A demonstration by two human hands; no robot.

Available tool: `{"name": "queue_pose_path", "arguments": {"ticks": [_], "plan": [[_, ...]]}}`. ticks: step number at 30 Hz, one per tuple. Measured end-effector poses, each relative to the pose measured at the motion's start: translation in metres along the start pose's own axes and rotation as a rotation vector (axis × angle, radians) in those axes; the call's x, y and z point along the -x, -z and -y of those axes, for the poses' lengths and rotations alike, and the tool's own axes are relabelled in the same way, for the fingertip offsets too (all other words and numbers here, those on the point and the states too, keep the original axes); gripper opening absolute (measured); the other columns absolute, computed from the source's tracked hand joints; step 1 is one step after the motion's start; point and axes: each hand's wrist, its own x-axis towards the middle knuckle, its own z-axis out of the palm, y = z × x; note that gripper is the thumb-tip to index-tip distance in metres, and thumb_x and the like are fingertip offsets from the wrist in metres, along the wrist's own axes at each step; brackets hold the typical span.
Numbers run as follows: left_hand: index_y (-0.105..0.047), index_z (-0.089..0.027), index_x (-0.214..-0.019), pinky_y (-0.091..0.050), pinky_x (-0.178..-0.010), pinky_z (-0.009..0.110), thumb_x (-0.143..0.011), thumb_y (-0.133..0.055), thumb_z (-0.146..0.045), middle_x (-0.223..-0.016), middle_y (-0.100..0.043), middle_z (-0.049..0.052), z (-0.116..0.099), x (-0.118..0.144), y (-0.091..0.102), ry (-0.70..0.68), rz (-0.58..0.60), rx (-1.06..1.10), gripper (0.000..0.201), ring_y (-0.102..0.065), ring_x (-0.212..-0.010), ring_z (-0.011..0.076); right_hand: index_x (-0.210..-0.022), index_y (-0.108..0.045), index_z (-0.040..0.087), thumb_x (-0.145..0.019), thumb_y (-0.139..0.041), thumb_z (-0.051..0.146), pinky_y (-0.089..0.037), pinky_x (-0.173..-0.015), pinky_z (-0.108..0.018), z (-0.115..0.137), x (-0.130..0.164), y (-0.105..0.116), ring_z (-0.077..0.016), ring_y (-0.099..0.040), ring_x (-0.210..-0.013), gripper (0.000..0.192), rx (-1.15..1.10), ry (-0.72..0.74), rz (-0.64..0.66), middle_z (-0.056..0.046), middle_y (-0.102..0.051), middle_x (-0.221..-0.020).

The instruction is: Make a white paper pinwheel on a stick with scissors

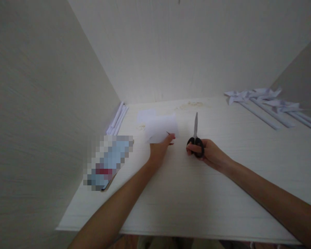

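Observation:
My left hand (159,149) is closed on the near right edge of a white sheet of paper (160,125), held low over the table. A short, thin dark thing shows at the fingertips, too small to name. Off to its right, my right hand (208,152) grips a pair of scissors (196,126), fingers in the black handles. The blades point away from me, look closed together, and stand apart from the paper. A second white sheet (146,114) lies partly behind the held one.
Rolled paper tubes (118,119) lie by the left wall. A pixelated flat object (111,162) lies nearer me. Paper pinwheels (264,98) on paper sticks lie at the back right. Small tan bits (195,104) lie near the back wall, others (142,127) beside the sheets.

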Motion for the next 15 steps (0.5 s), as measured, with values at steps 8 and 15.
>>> {"name": "queue_pose_path", "arguments": {"ticks": [8, 15], "plan": [[-0.059, -0.02, -0.053, -0.046, -0.07, 0.03, -0.059, -0.066, -0.027, -0.06, -0.061, 0.0, 0.0, 0.013, -0.005, -0.047, 0.144, -0.244, 0.011, -0.058, -0.064, 0.0157, -0.062, -0.056, 0.012, -0.057, -0.069, 0.038, -0.026, -0.042, -0.022, -0.002, -0.001, -0.004, -0.0061, -0.039, -0.045, 0.03, -0.076, 0.052, -0.082, -0.002, -0.056, -0.057], [-0.06, -0.018, -0.058, -0.048, -0.051, 0.024, -0.056, -0.067, -0.02, -0.065, -0.063, 0.001, -0.007, 0.014, -0.008, 0.015, 0.154, -0.097, 0.007, -0.057, -0.058, 0.0137, -0.065, -0.059, 0.013, -0.055, -0.067, 0.033, -0.03, -0.046, -0.023, -0.005, -0.001, -0.004, -0.0098, -0.046, -0.051, 0.024, 0.009, 0.104, -0.112, -0.001, -0.057, -0.056]]}}
